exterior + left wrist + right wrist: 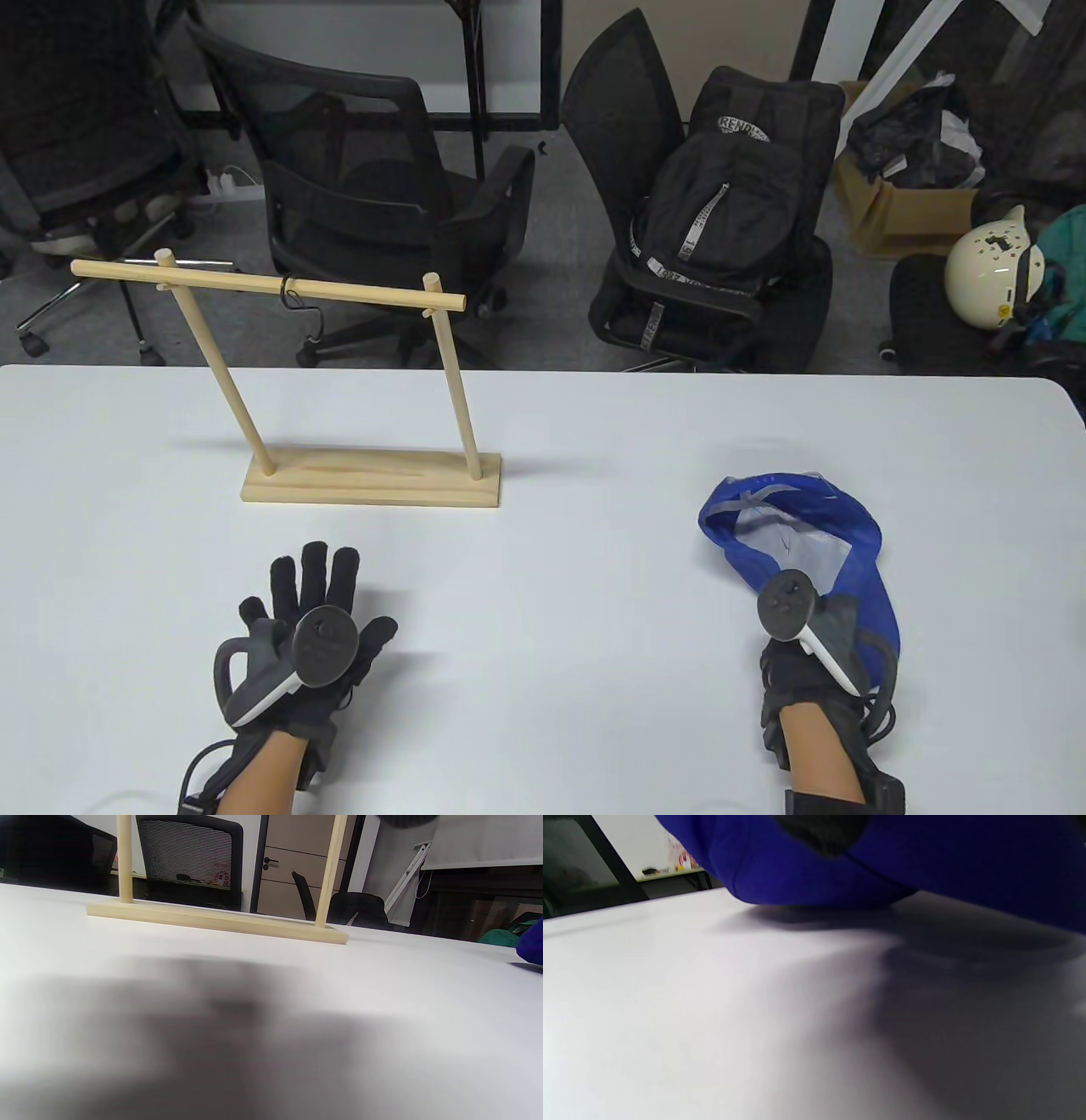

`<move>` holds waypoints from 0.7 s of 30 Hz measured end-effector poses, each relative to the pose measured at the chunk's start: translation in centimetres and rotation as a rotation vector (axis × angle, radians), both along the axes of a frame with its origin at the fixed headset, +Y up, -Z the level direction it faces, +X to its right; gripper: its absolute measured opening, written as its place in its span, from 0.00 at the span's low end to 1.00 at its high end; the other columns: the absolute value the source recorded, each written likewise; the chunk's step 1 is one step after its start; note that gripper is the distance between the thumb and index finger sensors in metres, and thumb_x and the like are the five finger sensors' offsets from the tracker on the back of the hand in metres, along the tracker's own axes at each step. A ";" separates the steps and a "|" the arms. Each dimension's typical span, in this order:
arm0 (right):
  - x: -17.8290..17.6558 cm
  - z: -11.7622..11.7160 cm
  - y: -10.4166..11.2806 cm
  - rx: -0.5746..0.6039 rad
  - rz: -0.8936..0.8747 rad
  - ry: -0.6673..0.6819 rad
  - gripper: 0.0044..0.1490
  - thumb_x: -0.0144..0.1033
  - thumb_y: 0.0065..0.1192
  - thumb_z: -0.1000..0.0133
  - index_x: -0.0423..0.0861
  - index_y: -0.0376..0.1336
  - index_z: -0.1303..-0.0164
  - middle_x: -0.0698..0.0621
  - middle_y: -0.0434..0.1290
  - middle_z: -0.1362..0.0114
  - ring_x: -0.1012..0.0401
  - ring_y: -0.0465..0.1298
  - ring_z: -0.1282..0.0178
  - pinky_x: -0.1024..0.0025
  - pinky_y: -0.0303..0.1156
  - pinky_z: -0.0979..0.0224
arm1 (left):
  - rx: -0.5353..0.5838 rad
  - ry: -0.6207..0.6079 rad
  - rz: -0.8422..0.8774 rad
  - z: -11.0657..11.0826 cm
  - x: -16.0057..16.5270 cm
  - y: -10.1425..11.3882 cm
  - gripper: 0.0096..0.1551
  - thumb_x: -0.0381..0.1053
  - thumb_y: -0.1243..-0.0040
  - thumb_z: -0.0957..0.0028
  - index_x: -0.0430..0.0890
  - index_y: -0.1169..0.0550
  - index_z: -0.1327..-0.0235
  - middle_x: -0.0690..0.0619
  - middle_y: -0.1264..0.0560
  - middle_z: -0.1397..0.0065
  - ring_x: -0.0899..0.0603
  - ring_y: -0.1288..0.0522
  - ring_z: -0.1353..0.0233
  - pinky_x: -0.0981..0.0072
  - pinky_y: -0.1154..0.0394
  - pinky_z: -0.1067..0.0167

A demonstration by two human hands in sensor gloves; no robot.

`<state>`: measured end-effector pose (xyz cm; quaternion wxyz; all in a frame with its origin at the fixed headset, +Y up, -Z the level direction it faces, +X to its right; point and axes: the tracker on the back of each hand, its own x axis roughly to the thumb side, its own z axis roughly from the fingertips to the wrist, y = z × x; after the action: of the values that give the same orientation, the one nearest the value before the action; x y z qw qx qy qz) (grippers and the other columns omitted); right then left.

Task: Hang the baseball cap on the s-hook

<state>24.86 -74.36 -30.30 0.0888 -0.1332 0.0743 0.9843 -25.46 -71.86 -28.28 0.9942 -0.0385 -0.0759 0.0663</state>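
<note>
The blue baseball cap (861,543) lies upside down on the white table at the right, its grey lining facing up. My right hand (814,645) grips its near edge; the tracker hides the fingers. In the right wrist view the cap (882,857) fills the top, with a gloved fingertip (823,832) against it. The black s-hook (290,293) hangs from the rail of a wooden rack (373,480) at the far left. My left hand (314,594) rests flat on the table in front of the rack, fingers spread and empty.
The rack base (216,921) stands just ahead of my left hand. Office chairs (382,195), a black backpack (730,212) and a white helmet (988,267) are beyond the table's far edge.
</note>
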 end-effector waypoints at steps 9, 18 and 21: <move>0.5 0.9 2.2 0.152 -0.081 -0.022 0.34 0.14 0.55 0.46 0.20 0.54 0.30 0.17 0.65 0.32 0.29 0.75 0.39 0.35 0.78 0.43 | 0.000 -0.013 0.054 -0.5 0.0 0.3 0.57 0.70 0.56 0.38 0.39 0.54 0.07 0.28 0.58 0.07 0.13 0.55 0.15 0.11 0.53 0.36; 0.8 2.4 4.5 0.389 -0.323 0.020 0.32 0.15 0.56 0.47 0.22 0.57 0.32 0.21 0.70 0.36 0.34 0.79 0.44 0.39 0.80 0.47 | 0.067 -0.056 0.141 -0.3 0.4 1.0 0.57 0.70 0.55 0.38 0.38 0.52 0.07 0.28 0.56 0.07 0.13 0.53 0.15 0.10 0.50 0.36; 0.6 2.9 5.0 0.469 -0.444 0.048 0.31 0.15 0.56 0.47 0.23 0.59 0.33 0.22 0.71 0.37 0.35 0.80 0.46 0.39 0.81 0.48 | 0.114 -0.081 0.171 -0.1 0.7 1.2 0.57 0.70 0.53 0.38 0.38 0.51 0.07 0.28 0.55 0.07 0.13 0.50 0.15 0.11 0.44 0.35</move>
<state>25.48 -69.34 -27.38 0.3280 -0.0664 -0.1250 0.9340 -24.72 -70.66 -28.42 0.9816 0.0219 -0.1227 0.1450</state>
